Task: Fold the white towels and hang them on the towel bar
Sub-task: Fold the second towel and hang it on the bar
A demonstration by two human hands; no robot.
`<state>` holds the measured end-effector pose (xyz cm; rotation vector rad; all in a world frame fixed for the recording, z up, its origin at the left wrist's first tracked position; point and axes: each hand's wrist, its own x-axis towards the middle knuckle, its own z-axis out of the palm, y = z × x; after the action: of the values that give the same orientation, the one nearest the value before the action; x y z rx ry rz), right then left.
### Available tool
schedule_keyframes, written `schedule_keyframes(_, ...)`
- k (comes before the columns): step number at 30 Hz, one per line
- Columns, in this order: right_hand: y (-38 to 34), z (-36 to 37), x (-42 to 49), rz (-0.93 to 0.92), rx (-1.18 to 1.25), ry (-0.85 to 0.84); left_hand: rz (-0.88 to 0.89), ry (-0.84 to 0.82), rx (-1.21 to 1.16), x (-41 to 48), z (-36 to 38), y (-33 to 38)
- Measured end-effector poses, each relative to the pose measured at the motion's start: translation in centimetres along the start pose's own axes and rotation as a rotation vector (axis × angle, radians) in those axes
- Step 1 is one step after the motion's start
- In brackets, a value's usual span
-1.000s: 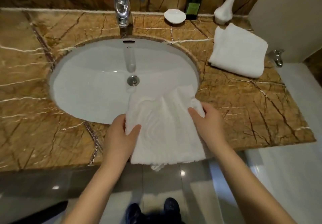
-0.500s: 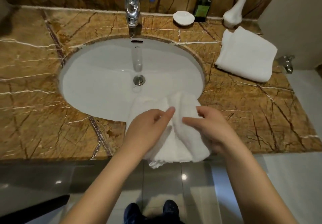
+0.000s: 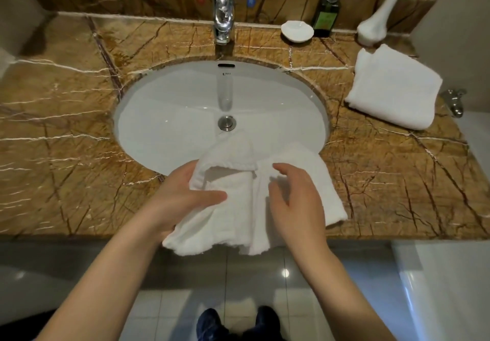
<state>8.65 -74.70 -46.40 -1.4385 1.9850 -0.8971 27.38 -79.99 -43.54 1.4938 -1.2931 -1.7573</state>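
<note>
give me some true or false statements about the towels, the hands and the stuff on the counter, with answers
1. The left hand holds the loose towel. True.
2. The folded towel lies inside the sink. False: it lies on the countertop, to the right of the sink.
3. The loose towel hangs over the countertop's front edge. True.
4. The green bottle stands left of the faucet. False: it stands to the faucet's right, beside the white dish.
</note>
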Motion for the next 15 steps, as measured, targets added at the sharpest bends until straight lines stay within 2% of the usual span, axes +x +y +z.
schedule_keyframes(4, 1.7, 2.4, -1.1, -0.032, -0.363, -0.194, 0.034, 0.097, 0.095, -1.9, -6.0, 0.9)
schedule_keyframes(8, 2.2, 3.8, -2.2, -0.058, -0.479, -0.131, -0.065, 0.206, 0.368, -2.0, -12.3, -1.5)
schedule_keyframes(12, 2.1, 5.1, -2.5, -0.087, -0.555, -0.083, -0.147, 0.28, 0.707, -0.8, -13.5, -4.0)
schedule_keyframes(14, 1.9, 5.3, -2.5, -0.079, -0.551, -0.074, -0.15, 0.442, 0.98, -0.6, -11.7, -4.0)
schedule_keyframes(15, 1.7, 5.3, -2.5, -0.068, -0.534, -0.074, -0.094, 0.555, 1.102, -0.7, -10.5, -3.8)
